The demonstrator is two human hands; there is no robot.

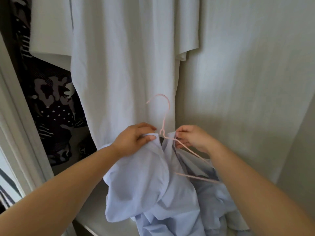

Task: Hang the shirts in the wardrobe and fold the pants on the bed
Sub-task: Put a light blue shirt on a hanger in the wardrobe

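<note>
A light blue shirt (pixel 153 188) hangs crumpled in front of me inside the wardrobe. A thin pink wire hanger (pixel 164 116) sticks up from its neck opening, hook upward; its right arm and bottom bar show bare beside the cloth. My left hand (pixel 134 138) pinches the shirt's collar just left of the hanger neck. My right hand (pixel 190 138) pinches the collar's other side together with the hanger's right arm. The left part of the hanger is hidden under the fabric.
A long white shirt (pixel 122 65) hangs right behind the hanger. A dark patterned garment (pixel 52 106) hangs to its left, next to the wardrobe's white door frame (pixel 15 120). The wardrobe's pale side wall (pixel 247 74) fills the right. A white shelf edge (pixel 88 222) lies below.
</note>
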